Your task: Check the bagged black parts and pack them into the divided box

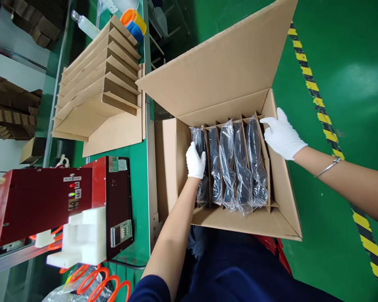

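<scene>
Your left hand [195,161], in a white cotton glove, was down inside the open brown corrugated cardboard carton [227,71], its fingers curled over the top of the leftmost black item wrapped in clear plastic film [202,167]. The grip looked closed on that wrapped item, though the fingertips themselves were hidden behind it. The item stood upright in the leftmost slot of the carton, just beside the carton's left wall.

Your right hand [282,135], also in a white glove, lay flat with fingers spread on the right rim of the carton, touching the cardboard edge and clasping nothing. A thin silver bangle [327,167] sat on your right wrist.

Inside the carton, 5 black film-wrapped items stood in a row, side by side, parted by thin brown cardboard dividers [247,138]. The other 4 wrapped items [239,167] filled the slots to the right of the one you held, all upright and leaning slightly.

The carton's big top flap stood raised behind the row. The carton rested against the edge of a green work table [138,167]. On that table, well apart from your hands, lay a fanned stack of spare brown cardboard divider pieces [101,79]. Nearer you on the left sat a red metal machine with a dark control panel [50,201], with white foam blocks [82,239] just in front of it and orange coiled hose [94,281] below. The floor to the right was green, crossed by a yellow-and-black hazard stripe [321,109].
</scene>
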A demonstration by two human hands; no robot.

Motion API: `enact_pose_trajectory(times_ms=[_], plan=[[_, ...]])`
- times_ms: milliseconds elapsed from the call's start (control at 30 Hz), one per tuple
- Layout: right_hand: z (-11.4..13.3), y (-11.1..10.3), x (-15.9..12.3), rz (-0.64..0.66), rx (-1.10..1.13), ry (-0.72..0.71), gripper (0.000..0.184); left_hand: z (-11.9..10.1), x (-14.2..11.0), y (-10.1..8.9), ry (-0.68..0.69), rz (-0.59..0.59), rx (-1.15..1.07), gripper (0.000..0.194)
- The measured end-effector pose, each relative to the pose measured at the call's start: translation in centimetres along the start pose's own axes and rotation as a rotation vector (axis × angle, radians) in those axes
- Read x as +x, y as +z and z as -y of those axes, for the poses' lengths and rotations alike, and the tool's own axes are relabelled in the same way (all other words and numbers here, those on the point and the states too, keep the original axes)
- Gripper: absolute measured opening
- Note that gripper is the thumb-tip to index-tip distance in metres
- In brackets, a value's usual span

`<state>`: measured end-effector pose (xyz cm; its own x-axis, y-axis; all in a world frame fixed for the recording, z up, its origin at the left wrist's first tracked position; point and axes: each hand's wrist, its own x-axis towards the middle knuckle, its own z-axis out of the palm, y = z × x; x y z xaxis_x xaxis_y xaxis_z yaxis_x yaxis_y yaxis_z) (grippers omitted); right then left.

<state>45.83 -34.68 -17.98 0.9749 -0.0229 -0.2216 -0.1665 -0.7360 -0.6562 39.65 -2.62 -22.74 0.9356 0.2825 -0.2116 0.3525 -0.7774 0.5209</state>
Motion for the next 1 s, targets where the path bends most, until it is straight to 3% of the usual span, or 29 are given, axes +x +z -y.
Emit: enact_pose_trajectory(times_ms=[100, 233, 333, 467, 700, 1000], plan=[[-0.7, 0.2, 0.1, -0.026, 0.019, -0.029, 0.047, -2.7, -0.1, 2.3, 0.094, 0.162, 0.201, 0.053], [-1.2, 0.4, 0.2, -0.031, 0.033, -0.059, 0.048, -5.2, 0.5, 5.2, -0.076, 0.194, 0.237, 0.060], [-0.8, 0.2, 0.1, -0.023, 0.010, -0.040, 0.046, -5.4, 1.1, 5.9, -0.204, 0.207, 0.213, 0.069], [-0.5, 0.1, 0.1, -0.016, -0.015, -0.023, 0.045, -4.4, 1.1, 4.6, -0.271, 0.185, 0.088, 0.058], [-1.5, 0.6, 0.5, -0.033, 0.031, -0.088, 0.045, -1.1, -0.4, 1.5, -0.156, 0.070, -0.256, 0.036], [-2.2, 1.1, 0.7, -0.046, 0.104, -0.100, 0.045, 1.0, 0.1, 0.9, -0.107, 0.082, -0.510, 0.039]])
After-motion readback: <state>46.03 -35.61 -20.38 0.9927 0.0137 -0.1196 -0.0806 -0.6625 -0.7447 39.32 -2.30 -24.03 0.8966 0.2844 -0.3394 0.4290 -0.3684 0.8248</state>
